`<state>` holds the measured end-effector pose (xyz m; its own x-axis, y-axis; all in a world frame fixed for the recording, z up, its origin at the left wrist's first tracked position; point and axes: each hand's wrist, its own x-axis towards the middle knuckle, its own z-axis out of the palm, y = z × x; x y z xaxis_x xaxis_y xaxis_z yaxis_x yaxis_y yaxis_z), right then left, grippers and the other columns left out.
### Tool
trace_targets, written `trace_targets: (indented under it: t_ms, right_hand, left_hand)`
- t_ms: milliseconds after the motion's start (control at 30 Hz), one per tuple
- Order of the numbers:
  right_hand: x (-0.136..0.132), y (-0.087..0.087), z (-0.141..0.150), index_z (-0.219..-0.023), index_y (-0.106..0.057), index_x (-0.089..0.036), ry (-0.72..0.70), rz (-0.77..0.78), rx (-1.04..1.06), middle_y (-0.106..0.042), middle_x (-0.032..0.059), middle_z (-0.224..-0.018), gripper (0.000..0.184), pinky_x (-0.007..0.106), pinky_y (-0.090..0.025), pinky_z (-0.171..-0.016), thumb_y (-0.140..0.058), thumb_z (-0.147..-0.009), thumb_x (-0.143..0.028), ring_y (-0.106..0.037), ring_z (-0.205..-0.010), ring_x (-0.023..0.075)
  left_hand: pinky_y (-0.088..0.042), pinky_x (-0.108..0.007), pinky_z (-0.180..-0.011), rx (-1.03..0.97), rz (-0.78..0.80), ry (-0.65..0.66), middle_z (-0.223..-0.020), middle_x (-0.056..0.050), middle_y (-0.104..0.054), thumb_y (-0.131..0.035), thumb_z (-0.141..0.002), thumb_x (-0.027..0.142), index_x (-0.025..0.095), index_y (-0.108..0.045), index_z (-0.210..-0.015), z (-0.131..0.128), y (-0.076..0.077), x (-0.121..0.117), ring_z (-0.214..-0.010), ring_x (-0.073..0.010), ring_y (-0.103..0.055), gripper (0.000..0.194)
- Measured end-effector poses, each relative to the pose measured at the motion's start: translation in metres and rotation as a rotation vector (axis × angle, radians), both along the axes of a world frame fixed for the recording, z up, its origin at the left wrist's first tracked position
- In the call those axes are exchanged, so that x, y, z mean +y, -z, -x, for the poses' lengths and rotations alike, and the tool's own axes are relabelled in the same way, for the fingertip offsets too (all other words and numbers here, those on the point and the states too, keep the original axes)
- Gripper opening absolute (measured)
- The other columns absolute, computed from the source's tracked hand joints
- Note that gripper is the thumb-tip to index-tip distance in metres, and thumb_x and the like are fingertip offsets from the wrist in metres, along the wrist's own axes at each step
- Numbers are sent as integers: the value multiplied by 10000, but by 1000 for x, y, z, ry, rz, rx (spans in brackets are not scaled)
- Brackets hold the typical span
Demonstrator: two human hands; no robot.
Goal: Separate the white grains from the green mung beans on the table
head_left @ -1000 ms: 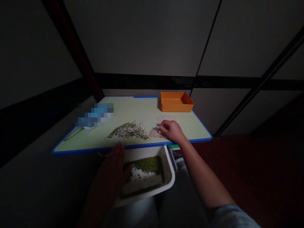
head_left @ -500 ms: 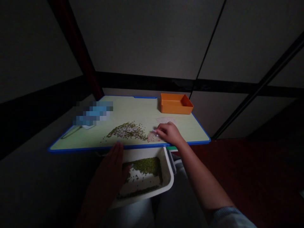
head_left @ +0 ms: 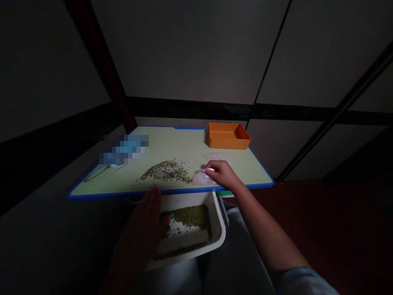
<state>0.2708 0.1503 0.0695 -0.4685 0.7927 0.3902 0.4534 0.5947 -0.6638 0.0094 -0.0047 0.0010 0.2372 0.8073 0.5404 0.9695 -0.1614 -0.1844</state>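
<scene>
My right hand point(head_left: 222, 174) is closed in a pinch over the table, near its front edge. A small white piece point(head_left: 210, 173) shows at its fingertips, but its kind is unclear. Below the fingers lies a thin patch of pale pinkish grains point(head_left: 198, 179), with a second pale patch point(head_left: 216, 156) just beyond. To the left, small green beans point(head_left: 159, 170) are spread out, mixed with paler grains. My left hand point(head_left: 147, 213) has its fingers stretched out at the table's front edge. It hangs over a white tub point(head_left: 220, 237) that holds more green beans point(head_left: 193, 215).
An orange box point(head_left: 229, 142) stands at the table's back right. A blurred-out blue item point(head_left: 127, 148) lies at the left edge. The pale green tabletop point(head_left: 172, 141) has a blue rim. Panelled walls rise behind, and the tub sits under the front edge, above my lap.
My right hand has shifted slightly, and more of the white piece now shows under its fingers. The view has moved a little. My left hand stays at the table's edge.
</scene>
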Motion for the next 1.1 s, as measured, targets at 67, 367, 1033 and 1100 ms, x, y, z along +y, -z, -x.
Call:
trace_targets:
  t_ms: [67,367,1033,1100]
  right_hand:
    - [1,1,0,-709,-638,-163,58,14,6,-565,-28,-573,212,210,-284,-544,-639,-855,-317,-473,-543,98]
    - [-21,-8,14,-673,-582,-188,175,-124,-135,-572,-37,-561,247,228,-309,-612,-623,-878,-317,-480,-548,110]
    - [-73,4,22,-803,-618,-210,0,-1030,-422,-687,-1,-724,154,340,-309,-701,-572,-947,-234,-512,-720,151]
    - [-74,5,22,-835,-625,-215,3,-1024,-424,-683,-3,-711,127,343,-304,-699,-572,-948,-238,-510,-719,153]
  left_hand:
    - [-431,-442,-1072,8,1,-6,-1484,-223,-419,-282,-904,564,32,-203,-1475,1,0,0,-1377,-303,-418,785]
    - [-460,-454,-1031,-15,-86,77,-1450,-230,-459,-349,-878,564,46,-253,-1462,8,8,7,-1326,-314,-482,787]
    - [-462,-445,-1031,-95,-86,97,-1460,-227,-454,-379,-886,505,63,-218,-1473,1,1,4,-1345,-311,-460,752]
    - [-453,-446,-1044,-119,-78,92,-1466,-218,-450,-381,-887,495,70,-228,-1471,0,2,4,-1355,-304,-449,739]
